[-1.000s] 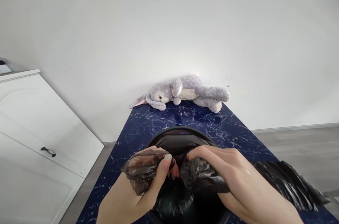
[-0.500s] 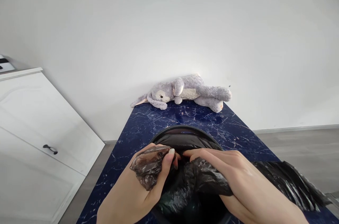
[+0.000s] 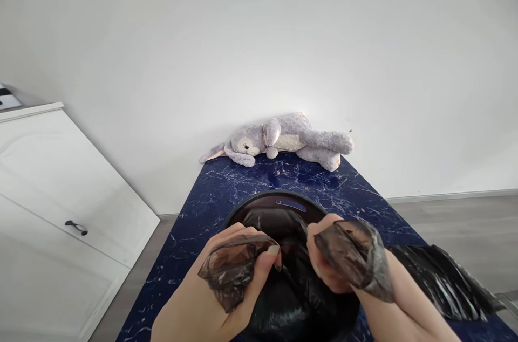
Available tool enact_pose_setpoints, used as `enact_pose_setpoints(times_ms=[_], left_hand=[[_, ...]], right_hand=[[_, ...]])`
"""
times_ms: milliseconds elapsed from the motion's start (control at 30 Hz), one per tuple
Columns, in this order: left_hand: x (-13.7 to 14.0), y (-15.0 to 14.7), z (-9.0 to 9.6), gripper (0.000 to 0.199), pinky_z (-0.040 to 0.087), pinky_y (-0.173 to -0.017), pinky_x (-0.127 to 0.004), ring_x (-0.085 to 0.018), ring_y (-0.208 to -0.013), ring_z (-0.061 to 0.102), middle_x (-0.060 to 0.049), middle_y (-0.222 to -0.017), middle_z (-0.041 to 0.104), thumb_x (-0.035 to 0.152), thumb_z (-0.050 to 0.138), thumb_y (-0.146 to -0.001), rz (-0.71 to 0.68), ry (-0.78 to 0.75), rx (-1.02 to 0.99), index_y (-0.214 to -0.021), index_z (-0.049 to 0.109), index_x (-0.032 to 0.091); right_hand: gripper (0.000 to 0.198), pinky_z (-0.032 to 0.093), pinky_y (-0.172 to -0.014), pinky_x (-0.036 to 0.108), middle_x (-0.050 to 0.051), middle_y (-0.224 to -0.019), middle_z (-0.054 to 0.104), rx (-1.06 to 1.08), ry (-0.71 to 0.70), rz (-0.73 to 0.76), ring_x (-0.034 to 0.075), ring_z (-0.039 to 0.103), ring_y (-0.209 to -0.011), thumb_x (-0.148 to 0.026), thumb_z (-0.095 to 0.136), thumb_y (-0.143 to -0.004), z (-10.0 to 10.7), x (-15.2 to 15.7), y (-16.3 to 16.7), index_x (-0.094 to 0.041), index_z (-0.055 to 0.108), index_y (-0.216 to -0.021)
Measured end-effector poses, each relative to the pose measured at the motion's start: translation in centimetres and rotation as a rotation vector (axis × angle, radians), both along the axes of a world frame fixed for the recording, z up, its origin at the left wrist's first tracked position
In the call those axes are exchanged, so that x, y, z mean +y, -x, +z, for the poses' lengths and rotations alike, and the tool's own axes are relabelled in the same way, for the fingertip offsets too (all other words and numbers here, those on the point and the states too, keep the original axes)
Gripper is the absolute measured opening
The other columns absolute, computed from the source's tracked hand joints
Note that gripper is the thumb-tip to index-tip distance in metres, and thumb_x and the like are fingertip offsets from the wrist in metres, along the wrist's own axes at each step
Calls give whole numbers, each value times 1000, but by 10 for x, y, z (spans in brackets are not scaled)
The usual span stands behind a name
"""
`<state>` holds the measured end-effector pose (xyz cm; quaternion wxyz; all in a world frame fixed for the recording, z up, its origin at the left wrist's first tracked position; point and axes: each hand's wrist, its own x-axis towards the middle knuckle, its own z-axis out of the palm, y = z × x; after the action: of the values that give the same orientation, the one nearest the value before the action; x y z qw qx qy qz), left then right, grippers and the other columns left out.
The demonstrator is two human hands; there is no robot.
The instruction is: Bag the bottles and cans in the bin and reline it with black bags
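Head view, nearest: I am looking down at both hands working a black bin bag over a round black bin at the near end of the tabletop.
Left hand: I am seeing it pinching a bunched fold of the thin film between thumb and fingers, on the left side of the bin's mouth.
Right hand: it is gripping another fold, with the film draping over the back of the hand and wrist; the fingertips are hidden under the plastic.
Bag position: the middle is hanging down inside the bin between the two hands; a long crumpled tail is trailing off to the right across the tabletop.
Risk, tearing: the film is looking thin and translucent where it is being stretched, so I am judging that a hard pull apart could split it at the pinch points.
Risk, slipping: the folds are being held by small bunches only, so a gather could slide out and drop into the bin.
Risk, bin shifting: uneven pulling could be tipping or dragging the light bin towards the edge.
Middle distance: blue marbled surface running away from me.
Far end: grey plush rabbit lying on its side against the white wall.
Left side: white cabinet with a dark handle.
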<state>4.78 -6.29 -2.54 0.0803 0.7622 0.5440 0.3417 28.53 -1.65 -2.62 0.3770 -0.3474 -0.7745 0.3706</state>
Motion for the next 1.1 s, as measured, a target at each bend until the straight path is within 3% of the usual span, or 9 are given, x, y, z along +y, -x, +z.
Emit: enact_pose_setpoints(times_ms=[233,333,467,567,733,833,900,967,1100], left_hand=[[-4,-8,17,16,59,-110,-22,-16,-117,77,5,-113,80,28,57,-108,-138,-4,50,-117,69,35],[-2,-10,24,14,60,-99,-20,-15,-111,76,4,-113,77,33,52,-111,-159,98,-21,-115,65,34],[-2,-10,27,20,58,-71,-21,-15,-80,71,0,-97,70,44,48,-113,-148,176,-153,-107,61,29],[-4,-14,26,28,55,-68,-24,-15,-71,64,1,-87,66,50,44,-114,-68,133,-231,-106,60,29],[-7,-19,26,33,56,-69,-25,-15,-63,60,4,-72,64,57,43,-114,-6,112,-332,-118,63,32],[-6,-16,27,37,61,-79,-27,-17,-77,68,-1,-89,73,55,43,-114,-32,113,-281,-113,73,32],[-7,-13,26,43,63,-92,-31,-22,-95,73,-4,-99,78,51,43,-115,-81,104,-218,-98,77,30],[-9,-12,22,48,64,-99,-33,-25,-106,74,-4,-95,80,49,44,-115,-91,100,-188,-86,77,29],[-15,-8,11,35,67,-91,-25,-23,-109,79,-2,-106,82,49,55,-110,47,49,-145,-95,82,32]], right_hand=[[44,67,-91,34,7,-107,77,23,-19,158,28,77,-109,-23,55,-102,23,-13,-7,-32,72,-141],[51,67,-94,36,6,-109,77,13,-30,211,29,77,-112,-21,56,-99,24,-11,-13,-39,72,-144],[46,67,-97,42,8,-121,79,47,-15,154,34,75,-122,-33,59,-101,19,-7,-20,-41,71,-145],[36,69,-87,42,10,-116,80,74,52,74,34,77,-112,-44,57,-105,11,-7,-24,-38,75,-136],[29,64,-60,33,6,-78,71,127,155,11,24,70,-65,-44,59,-106,0,-12,-23,-32,75,-127],[28,62,-58,29,6,-85,73,161,131,-11,22,71,-67,-35,53,-107,2,-14,-17,-29,74,-124],[31,66,-70,30,8,-102,78,147,62,-10,25,78,-87,-28,52,-104,6,-15,-13,-31,75,-125],[37,68,-84,32,6,-119,79,119,1,-13,27,79,-108,-24,52,-102,10,-15,-9,-34,75,-129],[36,67,-88,30,4,-127,79,127,-37,-25,25,79,-113,-25,51,-104,11,-17,-3,-37,74,-129]])
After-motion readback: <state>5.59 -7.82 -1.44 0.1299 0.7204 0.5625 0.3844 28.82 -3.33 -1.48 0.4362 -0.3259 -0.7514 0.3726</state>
